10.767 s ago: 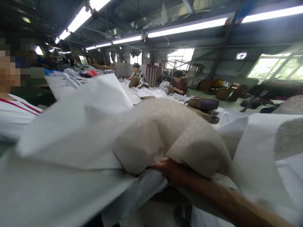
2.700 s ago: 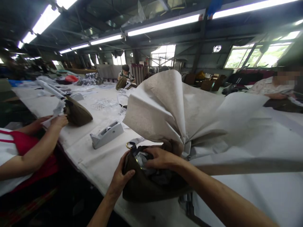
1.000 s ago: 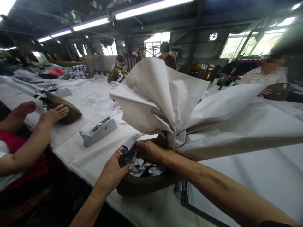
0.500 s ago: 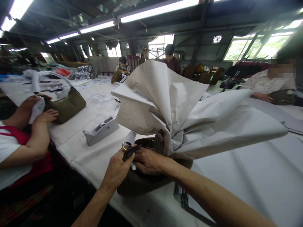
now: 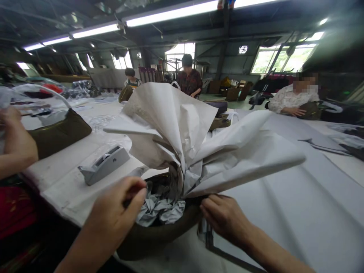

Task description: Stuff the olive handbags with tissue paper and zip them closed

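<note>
L hand [image 5: 112, 214] nr bag [image 5: 162, 236], R hand [image 5: 227, 215] at rim [image 5: 195, 207], paper [image 5: 163, 208] inside

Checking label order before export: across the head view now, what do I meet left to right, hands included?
Co-worker's hand → olive bag → left hand → crumpled paper → right hand → another co-worker's hand. Left out for overlap: tape dispenser, big pale sheet.

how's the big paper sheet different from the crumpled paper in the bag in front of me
The big sheet fans out above the bag; the crumpled paper sits inside it. The big sheet has broad folds; the crumpled paper is wadded smaller. Both are pale and creased.
</note>
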Demonstrator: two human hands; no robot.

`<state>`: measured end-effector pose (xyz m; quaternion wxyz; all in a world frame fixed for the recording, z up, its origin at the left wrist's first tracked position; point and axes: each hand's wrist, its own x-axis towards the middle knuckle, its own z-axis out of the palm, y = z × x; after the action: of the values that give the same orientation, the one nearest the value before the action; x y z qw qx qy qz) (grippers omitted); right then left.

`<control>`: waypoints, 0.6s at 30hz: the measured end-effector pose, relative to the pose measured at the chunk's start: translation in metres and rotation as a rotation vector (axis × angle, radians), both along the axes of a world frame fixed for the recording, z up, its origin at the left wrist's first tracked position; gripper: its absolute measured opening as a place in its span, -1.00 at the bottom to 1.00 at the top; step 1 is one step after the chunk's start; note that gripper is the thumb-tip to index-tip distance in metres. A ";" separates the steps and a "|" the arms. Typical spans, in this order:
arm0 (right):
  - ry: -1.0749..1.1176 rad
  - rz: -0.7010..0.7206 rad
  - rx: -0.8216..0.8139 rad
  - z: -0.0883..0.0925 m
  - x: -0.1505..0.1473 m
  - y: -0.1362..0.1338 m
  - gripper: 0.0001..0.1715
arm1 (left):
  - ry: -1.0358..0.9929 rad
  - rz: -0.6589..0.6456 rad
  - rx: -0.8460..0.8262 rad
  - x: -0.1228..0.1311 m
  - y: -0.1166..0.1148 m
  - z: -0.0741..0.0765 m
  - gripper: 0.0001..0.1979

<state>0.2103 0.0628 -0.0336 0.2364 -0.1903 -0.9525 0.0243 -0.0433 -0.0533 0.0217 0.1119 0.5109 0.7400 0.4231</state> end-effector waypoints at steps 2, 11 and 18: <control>0.006 -0.116 0.127 -0.001 0.018 0.018 -0.77 | 0.252 -0.279 -0.302 0.010 0.032 -0.002 -0.79; -0.087 0.230 0.154 0.036 -0.030 0.055 -0.76 | 0.198 -0.579 -0.361 0.015 0.068 -0.028 -0.33; -0.319 0.279 0.178 0.015 -0.038 0.036 -0.58 | 0.612 -0.462 -0.611 0.021 0.059 -0.035 -0.31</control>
<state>0.1719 0.0986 -0.0188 0.0932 -0.0364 -0.9933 -0.0578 -0.0224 0.0057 -0.0136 0.1252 0.7062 0.6966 -0.0189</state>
